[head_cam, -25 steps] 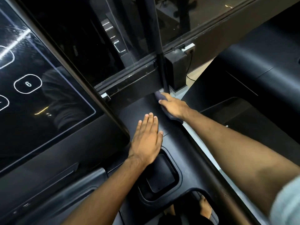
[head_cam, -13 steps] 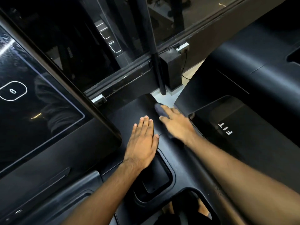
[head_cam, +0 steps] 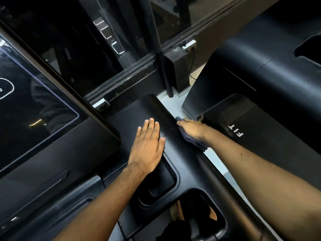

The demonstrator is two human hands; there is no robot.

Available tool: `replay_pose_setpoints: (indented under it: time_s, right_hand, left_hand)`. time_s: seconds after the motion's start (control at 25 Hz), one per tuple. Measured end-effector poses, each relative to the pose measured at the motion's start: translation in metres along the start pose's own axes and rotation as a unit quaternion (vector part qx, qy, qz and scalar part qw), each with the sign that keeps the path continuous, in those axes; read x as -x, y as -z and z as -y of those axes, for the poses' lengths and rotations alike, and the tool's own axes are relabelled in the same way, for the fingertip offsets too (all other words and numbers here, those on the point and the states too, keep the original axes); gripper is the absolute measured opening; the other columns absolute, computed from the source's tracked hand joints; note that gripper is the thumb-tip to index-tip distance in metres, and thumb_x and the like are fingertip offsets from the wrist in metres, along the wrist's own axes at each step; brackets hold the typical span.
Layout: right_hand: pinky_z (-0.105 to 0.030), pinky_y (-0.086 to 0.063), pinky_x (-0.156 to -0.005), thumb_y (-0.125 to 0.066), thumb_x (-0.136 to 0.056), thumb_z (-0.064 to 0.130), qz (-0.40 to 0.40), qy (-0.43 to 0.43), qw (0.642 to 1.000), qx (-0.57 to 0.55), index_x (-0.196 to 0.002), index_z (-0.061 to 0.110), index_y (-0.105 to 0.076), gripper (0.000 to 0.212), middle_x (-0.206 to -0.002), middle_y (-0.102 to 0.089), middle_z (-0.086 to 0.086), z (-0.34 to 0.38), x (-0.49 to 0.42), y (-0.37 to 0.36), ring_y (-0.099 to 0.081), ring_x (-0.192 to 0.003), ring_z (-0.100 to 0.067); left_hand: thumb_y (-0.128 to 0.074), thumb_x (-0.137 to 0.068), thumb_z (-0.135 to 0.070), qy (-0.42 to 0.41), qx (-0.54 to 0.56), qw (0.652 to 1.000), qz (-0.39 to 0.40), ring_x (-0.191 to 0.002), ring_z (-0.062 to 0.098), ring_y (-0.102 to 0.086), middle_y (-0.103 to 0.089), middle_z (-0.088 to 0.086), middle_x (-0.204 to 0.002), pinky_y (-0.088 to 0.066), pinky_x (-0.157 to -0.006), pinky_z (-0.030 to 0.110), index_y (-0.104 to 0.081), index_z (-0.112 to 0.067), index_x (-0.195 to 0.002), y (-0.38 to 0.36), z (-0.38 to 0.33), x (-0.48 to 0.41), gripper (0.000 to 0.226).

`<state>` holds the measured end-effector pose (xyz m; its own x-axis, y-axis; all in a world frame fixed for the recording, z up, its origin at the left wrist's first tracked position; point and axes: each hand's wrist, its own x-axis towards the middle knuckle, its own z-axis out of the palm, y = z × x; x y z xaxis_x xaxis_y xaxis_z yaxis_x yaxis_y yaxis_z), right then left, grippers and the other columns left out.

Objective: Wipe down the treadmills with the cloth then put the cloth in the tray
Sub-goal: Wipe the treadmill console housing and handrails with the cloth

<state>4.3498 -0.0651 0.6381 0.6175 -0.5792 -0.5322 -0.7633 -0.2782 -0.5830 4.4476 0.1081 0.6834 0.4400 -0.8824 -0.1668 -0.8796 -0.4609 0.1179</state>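
Observation:
I look down at a black treadmill console [head_cam: 152,108] with a dark glass screen [head_cam: 34,105] at the left. My left hand [head_cam: 147,146] lies flat on the console's right wing, fingers together, holding nothing. My right hand [head_cam: 192,129] presses a dark grey cloth [head_cam: 196,143] against the wing's right outer edge; most of the cloth is hidden under the hand. A recessed tray [head_cam: 172,173] is set in the console just below my left hand.
A second black treadmill [head_cam: 260,94], with white "FIT" lettering, stands to the right across a narrow strip of pale floor [head_cam: 217,162]. A black upright post [head_cam: 161,66] and dark window glass lie ahead. My bare feet show through a gap at the bottom.
My right hand has slid the cloth back from the far tip of the wing and onto its right outer edge. My left hand has stayed flat in place.

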Motion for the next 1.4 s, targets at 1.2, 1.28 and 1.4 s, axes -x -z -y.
replay_pose_setpoints:
  time_s: [1.2,1.28,1.4]
  right_hand:
    - [-0.052,-0.041,-0.084,-0.029,-0.094,0.045,-0.307,-0.299,0.894,0.129,-0.131,0.027,-0.048,0.045,-0.122,-0.057,-0.012,-0.029,0.202,-0.09,-0.057,-0.108,-0.036]
    - [-0.052,-0.039,-0.085,-0.033,-0.095,0.043,-0.305,-0.344,0.876,0.145,-0.134,0.024,-0.046,0.045,-0.129,-0.054,-0.017,-0.025,0.206,-0.098,-0.055,-0.11,-0.038]
    - [-0.052,-0.042,-0.079,-0.038,-0.093,0.045,-0.315,-0.205,0.899,0.226,-0.139,0.027,-0.043,0.05,-0.14,-0.05,-0.014,-0.013,0.223,-0.126,-0.053,-0.114,-0.037]
  left_hand:
    - [-0.022,-0.104,-0.038,-0.211,-0.019,0.976,0.043,-0.151,0.022,0.003,-0.009,0.004,-0.163,0.002,-0.122,0.041,-0.016,-0.015,-0.154,-0.016,-0.034,0.046,0.056]
    - [-0.022,-0.104,-0.038,-0.232,-0.013,0.972,0.045,-0.151,0.022,0.003,-0.01,0.004,-0.163,0.001,-0.122,0.042,-0.017,-0.015,-0.154,-0.018,-0.038,0.051,0.056]
    - [-0.022,-0.104,-0.038,-0.269,-0.033,0.962,0.042,-0.151,0.022,0.002,-0.011,0.003,-0.163,0.0,-0.122,0.044,-0.017,-0.016,-0.154,-0.023,-0.046,0.057,0.056]
